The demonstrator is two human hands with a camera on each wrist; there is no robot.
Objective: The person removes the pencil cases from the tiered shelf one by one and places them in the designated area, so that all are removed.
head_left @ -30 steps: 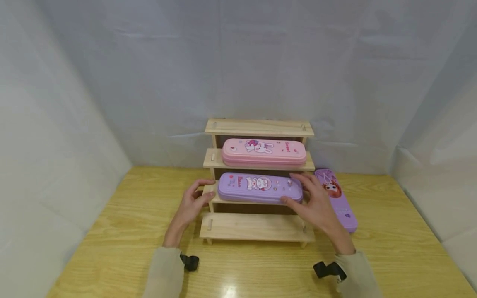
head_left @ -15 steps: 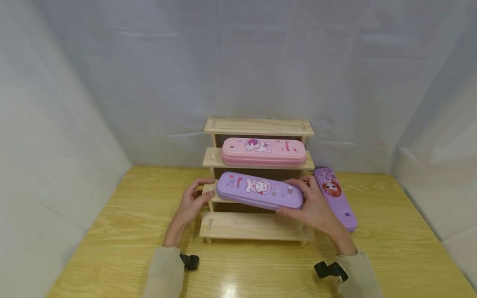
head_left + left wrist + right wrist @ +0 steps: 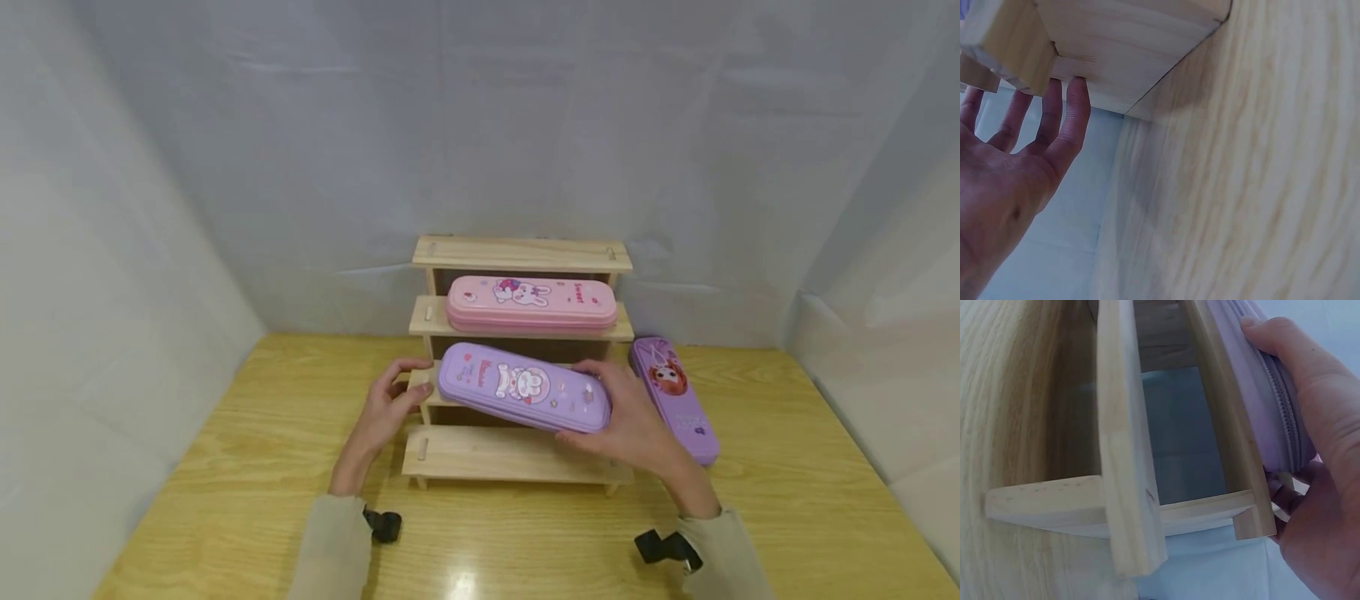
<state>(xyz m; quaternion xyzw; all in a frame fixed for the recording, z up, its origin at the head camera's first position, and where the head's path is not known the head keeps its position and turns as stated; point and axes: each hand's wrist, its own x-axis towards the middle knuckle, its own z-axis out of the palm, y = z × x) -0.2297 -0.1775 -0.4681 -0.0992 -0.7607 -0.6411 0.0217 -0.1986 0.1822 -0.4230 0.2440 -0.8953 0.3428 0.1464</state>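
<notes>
A purple zippered pencil case (image 3: pixel 525 386) with a bunny print lies slanted over the second-lowest step of a stepped wooden rack (image 3: pixel 517 454). Its right end juts toward the front, and my right hand (image 3: pixel 637 421) grips that end, thumb at the front side and fingers at the back. In the right wrist view, the thumb presses beside the case's zipper (image 3: pixel 1282 403). My left hand (image 3: pixel 386 412) holds the left end of the same step, thumb on the board. Its fingertips (image 3: pixel 1077 84) touch the rack's side in the left wrist view.
A pink pencil case (image 3: pixel 532 302) sits on the step above. Another purple pencil case (image 3: pixel 678 404), with a red-haired figure on it, lies on the table (image 3: pixel 525 542) right of the rack. Pale sheeting (image 3: pixel 525 125) hangs behind and at both sides.
The purple bunny case was straight along its step; its right end has swung toward the front with my right hand. My left hand has stayed on the rack.
</notes>
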